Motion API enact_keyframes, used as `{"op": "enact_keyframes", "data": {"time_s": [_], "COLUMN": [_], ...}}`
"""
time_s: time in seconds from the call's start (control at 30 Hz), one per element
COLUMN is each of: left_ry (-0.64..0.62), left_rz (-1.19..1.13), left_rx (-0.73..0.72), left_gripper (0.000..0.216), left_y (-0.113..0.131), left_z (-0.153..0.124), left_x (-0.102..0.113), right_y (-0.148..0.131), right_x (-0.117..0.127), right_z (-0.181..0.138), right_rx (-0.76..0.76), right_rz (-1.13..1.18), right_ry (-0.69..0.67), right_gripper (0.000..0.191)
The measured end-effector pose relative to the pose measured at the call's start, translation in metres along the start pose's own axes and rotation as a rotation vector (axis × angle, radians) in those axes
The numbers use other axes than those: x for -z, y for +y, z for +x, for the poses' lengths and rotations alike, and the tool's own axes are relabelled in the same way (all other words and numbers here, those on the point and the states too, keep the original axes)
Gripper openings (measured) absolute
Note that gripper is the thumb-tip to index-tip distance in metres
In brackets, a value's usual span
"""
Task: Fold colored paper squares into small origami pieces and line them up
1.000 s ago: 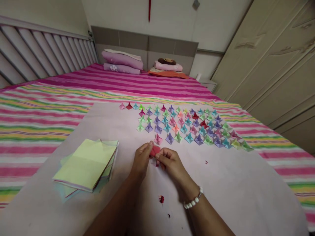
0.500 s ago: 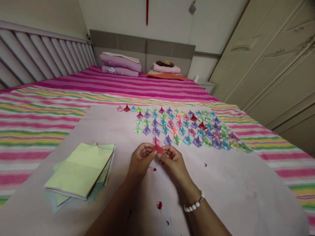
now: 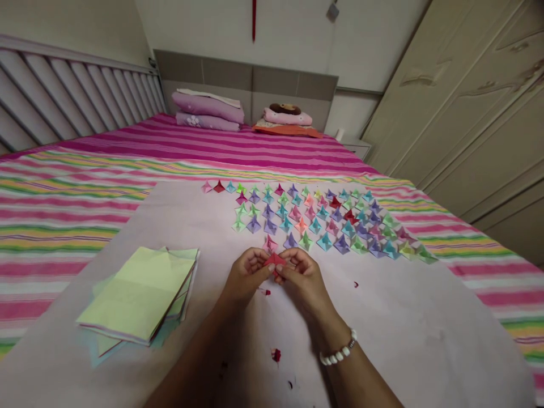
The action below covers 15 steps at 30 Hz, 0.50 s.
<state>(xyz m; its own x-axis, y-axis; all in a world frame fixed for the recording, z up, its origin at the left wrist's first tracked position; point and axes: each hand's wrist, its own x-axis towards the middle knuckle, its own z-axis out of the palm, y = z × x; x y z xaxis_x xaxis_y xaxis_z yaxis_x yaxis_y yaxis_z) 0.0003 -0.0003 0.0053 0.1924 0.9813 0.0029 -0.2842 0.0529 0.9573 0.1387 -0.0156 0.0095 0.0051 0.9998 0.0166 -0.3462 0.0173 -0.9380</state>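
My left hand (image 3: pixel 244 277) and my right hand (image 3: pixel 304 277) meet over a pale pink board (image 3: pixel 403 328) lying on the bed. Both pinch one small folded piece of red paper (image 3: pixel 274 260) between their fingertips. A white bead bracelet (image 3: pixel 338 354) circles my right wrist. Just beyond my hands lie rows of several small folded paper shapes (image 3: pixel 317 218) in pink, purple, teal, green and red.
A stack of square paper sheets (image 3: pixel 140 292), light green on top, sits at the left of the board. Tiny red paper scraps (image 3: pixel 276 355) lie near my forearms. The striped bedspread (image 3: pixel 85 192) surrounds the board, pillows (image 3: pixel 208 110) at the headboard, a wardrobe (image 3: pixel 480 113) to the right.
My hands have closed tighter round the red piece, which went from a flat scrap to a small pointed shape. The view shifted slightly.
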Motion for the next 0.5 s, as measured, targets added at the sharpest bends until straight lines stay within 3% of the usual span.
{"op": "enact_keyframes", "data": {"time_s": [0.27, 0.5], "left_ry": [-0.004, -0.026], "left_rz": [0.047, -0.015], "left_rx": [0.123, 0.097], "left_gripper": [0.035, 0.029], "left_y": [0.0054, 0.0078], "left_z": [-0.0007, -0.0012], "left_x": [0.0022, 0.0005], "right_y": [-0.0017, -0.0016], "right_x": [0.0016, 0.0014], "right_z": [0.0003, 0.0000], "right_rx": [-0.051, -0.067], "right_rz": [0.016, 0.054], "right_ry": [-0.039, -0.026], "right_gripper": [0.022, 0.015]}}
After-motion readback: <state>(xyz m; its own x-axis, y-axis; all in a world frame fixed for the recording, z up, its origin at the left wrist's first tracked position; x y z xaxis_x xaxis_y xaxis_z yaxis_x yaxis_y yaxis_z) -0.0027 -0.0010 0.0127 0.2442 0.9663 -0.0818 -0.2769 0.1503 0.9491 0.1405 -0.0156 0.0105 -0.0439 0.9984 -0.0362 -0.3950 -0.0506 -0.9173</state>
